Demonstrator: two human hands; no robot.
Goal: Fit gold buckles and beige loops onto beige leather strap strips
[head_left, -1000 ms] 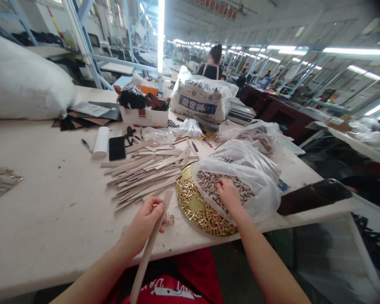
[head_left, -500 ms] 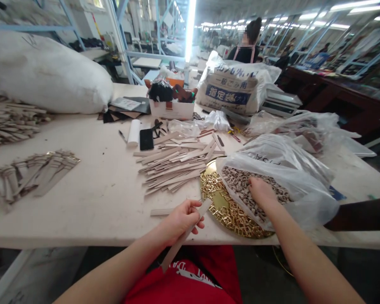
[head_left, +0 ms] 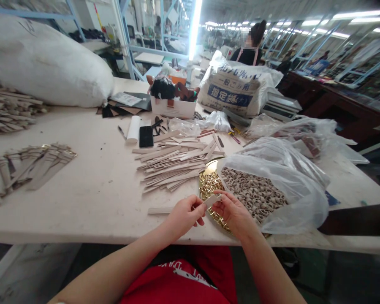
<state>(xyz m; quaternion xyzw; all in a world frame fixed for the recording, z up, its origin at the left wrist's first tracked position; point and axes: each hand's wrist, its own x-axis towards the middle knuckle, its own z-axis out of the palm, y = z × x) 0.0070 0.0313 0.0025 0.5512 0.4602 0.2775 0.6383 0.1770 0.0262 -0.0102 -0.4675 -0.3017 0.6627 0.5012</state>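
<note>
My left hand (head_left: 188, 213) pinches a flat beige strap (head_left: 212, 200), its end pointing up and right. At that end, the fingers of my right hand (head_left: 236, 213) are closed on what looks like a small beige loop (head_left: 219, 196), largely hidden by the fingertips. I cannot tell whether the strap end is inside the loop. Just right of my hands, an opened plastic bag (head_left: 299, 202) holds many such loops (head_left: 256, 192). Beneath the bag's left side lies a round gold tray (head_left: 217, 164) with gold buckles (head_left: 210, 183).
Loose strips (head_left: 174, 164) are piled beyond my hands, with a single strip (head_left: 160, 210) nearer. Straps with metal ends (head_left: 49, 164) lie left. Farther back are a phone (head_left: 146, 136), a white roll (head_left: 133, 129), a box (head_left: 177, 107) and a large printed bag (head_left: 231, 90).
My right hand has come out of the bag of loops and moved left to the strap's end. My left hand still holds the strap, now slightly higher.
</note>
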